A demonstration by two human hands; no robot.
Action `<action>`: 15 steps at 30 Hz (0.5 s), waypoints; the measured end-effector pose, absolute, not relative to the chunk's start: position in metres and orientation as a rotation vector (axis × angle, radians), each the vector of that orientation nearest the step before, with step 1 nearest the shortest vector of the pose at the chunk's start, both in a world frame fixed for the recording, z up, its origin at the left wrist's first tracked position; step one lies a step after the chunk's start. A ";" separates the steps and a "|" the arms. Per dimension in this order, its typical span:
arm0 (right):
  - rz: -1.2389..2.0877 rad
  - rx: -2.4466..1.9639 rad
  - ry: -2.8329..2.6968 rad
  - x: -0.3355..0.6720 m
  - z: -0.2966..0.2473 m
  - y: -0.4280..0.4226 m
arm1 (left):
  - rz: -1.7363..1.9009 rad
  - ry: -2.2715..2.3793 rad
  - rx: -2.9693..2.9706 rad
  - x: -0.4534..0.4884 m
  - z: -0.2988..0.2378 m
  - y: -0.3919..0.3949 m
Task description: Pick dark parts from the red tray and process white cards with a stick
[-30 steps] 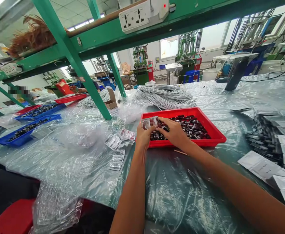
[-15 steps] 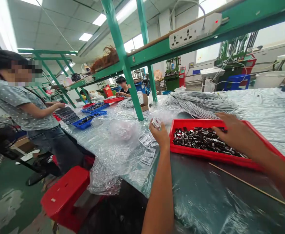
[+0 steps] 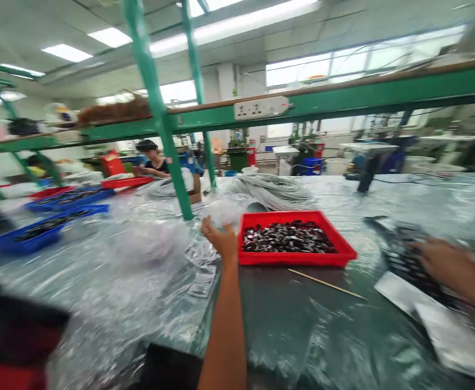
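My left hand (image 3: 222,241) is raised just left of a red tray (image 3: 294,260), its fingers curled. Half a second ago a small clear plastic bag showed in it; now the bag blends into the clear plastic behind. Small black-and-silver parts (image 3: 286,238) fill the tray. Flat printed clear packets (image 3: 203,280) lie left of my left wrist. At the far right, my right hand (image 3: 443,262) is over a patch of dark pieces (image 3: 404,254), and motion smears its fingers. White flat packs (image 3: 444,330) lie in front of it.
A thin wooden stick (image 3: 327,284) lies before the tray. Behind it is a coil of grey cable (image 3: 278,192). A green post (image 3: 168,157) carries a shelf with a power strip (image 3: 262,107). Blue trays (image 3: 42,235) and crumpled plastic (image 3: 152,238) are left. A person (image 3: 154,160) sits beyond.
My view has turned right. My right hand has left the red tray and moved right to the dark pieces. My left hand stays raised beside the tray.
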State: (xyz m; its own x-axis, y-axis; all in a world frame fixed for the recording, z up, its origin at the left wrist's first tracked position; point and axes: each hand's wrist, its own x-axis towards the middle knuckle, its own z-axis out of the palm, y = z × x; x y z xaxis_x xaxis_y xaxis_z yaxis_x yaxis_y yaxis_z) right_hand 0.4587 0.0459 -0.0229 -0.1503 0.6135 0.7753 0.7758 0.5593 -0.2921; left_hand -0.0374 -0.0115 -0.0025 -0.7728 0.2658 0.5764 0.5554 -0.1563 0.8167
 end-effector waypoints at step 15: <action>0.348 -0.737 -2.485 0.291 0.007 -0.078 | -1.792 -1.511 -1.514 0.017 -0.014 -0.028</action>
State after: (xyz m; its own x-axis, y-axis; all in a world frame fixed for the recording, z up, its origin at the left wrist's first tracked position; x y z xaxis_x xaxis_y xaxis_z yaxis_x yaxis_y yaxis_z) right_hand 0.2907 -0.0782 0.0068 -0.7167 0.5662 0.4071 0.4326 0.8189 -0.3772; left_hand 0.0171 -0.0282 -0.0137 -0.3685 0.3489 0.8617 0.7905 -0.3702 0.4880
